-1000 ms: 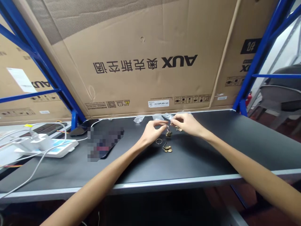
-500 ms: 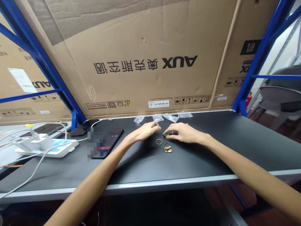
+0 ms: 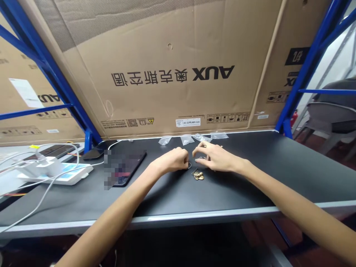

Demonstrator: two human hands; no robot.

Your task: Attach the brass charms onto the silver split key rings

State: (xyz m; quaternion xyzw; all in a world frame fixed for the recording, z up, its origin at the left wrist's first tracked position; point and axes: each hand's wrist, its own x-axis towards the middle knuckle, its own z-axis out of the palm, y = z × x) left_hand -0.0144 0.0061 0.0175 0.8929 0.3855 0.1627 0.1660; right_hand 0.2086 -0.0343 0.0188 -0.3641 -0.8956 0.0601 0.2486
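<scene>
Head view: a brass key charm [image 3: 198,177] lies on the black tabletop [image 3: 244,189]. Just beyond it, a thin metal ring [image 3: 189,165] sits beside the curled fingers [image 3: 185,157] of the left hand [image 3: 172,161]. The right hand [image 3: 218,157] hovers beyond the charm, fingers spread, holding nothing. The ring is probably light and stiff, best pinched by its rim.

Noted at my bench: table [image 3: 236,193] matt black, smooth. Brass charm [image 3: 198,177] dull, slightly tarnished metal. Plastic bags [image 3: 186,139] clear, glossy. Carton [image 3: 167,100] rough corrugated cardboard, unfinished.
</scene>
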